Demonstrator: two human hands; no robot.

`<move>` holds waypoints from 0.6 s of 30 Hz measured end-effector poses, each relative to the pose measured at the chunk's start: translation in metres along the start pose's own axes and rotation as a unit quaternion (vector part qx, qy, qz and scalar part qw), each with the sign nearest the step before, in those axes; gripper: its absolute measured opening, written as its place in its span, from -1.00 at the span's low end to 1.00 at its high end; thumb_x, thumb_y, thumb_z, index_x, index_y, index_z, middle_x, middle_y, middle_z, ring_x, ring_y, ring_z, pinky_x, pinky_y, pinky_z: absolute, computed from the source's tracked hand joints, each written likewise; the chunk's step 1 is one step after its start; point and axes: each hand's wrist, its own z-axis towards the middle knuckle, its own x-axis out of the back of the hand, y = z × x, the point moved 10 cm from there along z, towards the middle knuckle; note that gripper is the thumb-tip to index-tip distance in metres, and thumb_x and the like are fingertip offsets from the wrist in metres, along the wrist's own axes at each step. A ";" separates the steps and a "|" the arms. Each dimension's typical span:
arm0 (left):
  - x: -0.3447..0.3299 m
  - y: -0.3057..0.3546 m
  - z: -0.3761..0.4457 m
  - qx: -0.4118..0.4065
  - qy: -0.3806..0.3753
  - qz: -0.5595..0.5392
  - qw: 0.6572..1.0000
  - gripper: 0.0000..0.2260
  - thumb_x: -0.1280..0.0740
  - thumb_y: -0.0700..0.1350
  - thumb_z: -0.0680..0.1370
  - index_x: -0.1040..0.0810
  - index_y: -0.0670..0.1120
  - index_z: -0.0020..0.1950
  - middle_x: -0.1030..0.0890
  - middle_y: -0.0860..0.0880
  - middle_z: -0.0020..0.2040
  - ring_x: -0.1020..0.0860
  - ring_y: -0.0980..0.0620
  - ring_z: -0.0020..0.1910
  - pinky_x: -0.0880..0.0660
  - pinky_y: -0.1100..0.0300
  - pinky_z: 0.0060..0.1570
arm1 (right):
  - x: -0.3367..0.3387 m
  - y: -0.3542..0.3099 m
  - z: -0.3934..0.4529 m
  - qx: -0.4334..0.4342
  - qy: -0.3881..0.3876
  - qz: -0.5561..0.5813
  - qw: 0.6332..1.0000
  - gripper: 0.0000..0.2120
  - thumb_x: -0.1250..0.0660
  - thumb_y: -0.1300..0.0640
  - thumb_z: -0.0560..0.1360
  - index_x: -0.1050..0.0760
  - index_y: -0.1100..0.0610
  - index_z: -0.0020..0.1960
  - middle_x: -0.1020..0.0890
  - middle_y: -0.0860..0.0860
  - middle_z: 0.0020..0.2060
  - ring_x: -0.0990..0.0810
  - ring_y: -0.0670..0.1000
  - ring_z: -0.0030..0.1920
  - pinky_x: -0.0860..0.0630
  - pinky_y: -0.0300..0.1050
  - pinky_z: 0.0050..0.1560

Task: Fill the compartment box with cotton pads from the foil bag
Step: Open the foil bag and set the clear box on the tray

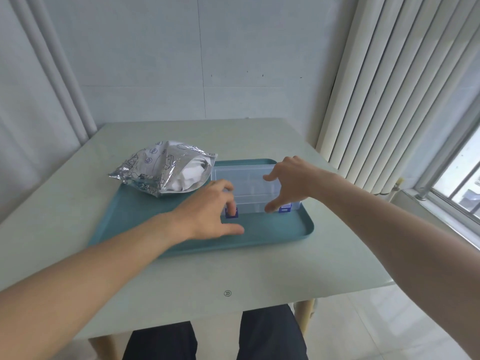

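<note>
A clear plastic compartment box (249,183) with its lid down lies on the right half of a teal tray (272,229). It has two blue latches on its front wall. My left hand (207,211) is at the box's front left corner, fingers curled onto the left latch (231,213) and thumb stretched out over the tray. My right hand (291,183) spans the box's right part with spread fingers, its thumb tip beside the right latch (284,209). A crumpled silver foil bag (161,172) lies on the tray's far left, mouth open toward the box, white cotton pads (189,178) showing inside.
The tray sits on a pale table (233,271) against a white wall. Vertical blinds (389,100) and a window stand at the right. My dark-trousered legs (270,333) show below the table's near edge.
</note>
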 end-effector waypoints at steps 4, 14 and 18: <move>0.028 -0.029 -0.002 0.088 0.117 -0.117 0.982 -0.64 -0.47 0.02 0.51 -0.51 -0.09 0.22 -0.45 -0.03 0.29 -0.42 0.03 0.30 -0.20 0.38 0.11 | 0.001 0.003 0.002 0.007 -0.008 0.004 1.000 -0.07 -0.41 -0.50 0.25 -0.38 -0.07 0.49 -0.43 -0.17 -0.25 -0.45 0.08 0.21 -0.39 -0.03 0.25; 0.015 -0.049 -0.001 0.163 0.087 -0.327 0.927 -0.09 -0.62 -0.17 0.34 -0.16 -0.11 0.56 -0.51 0.05 0.17 -0.54 0.30 -0.10 -0.40 0.60 -0.26 | 0.026 0.009 0.000 -0.026 -0.065 0.059 0.996 -0.24 -0.56 -0.35 0.21 -0.54 -0.12 0.35 -0.59 -0.06 0.23 -0.43 0.00 0.16 -0.39 -0.09 0.18; 0.008 -0.046 -0.004 0.152 0.069 -0.311 0.936 0.06 -0.67 -0.17 0.27 -0.08 -0.03 0.59 -0.52 0.20 0.01 -0.53 0.40 -0.14 -0.45 0.55 -0.19 | 0.029 0.008 0.000 -0.027 -0.085 0.065 0.994 -0.32 -0.58 -0.28 0.23 -0.59 -0.10 0.30 -0.63 -0.08 0.19 -0.49 -0.03 0.13 -0.41 -0.14 0.17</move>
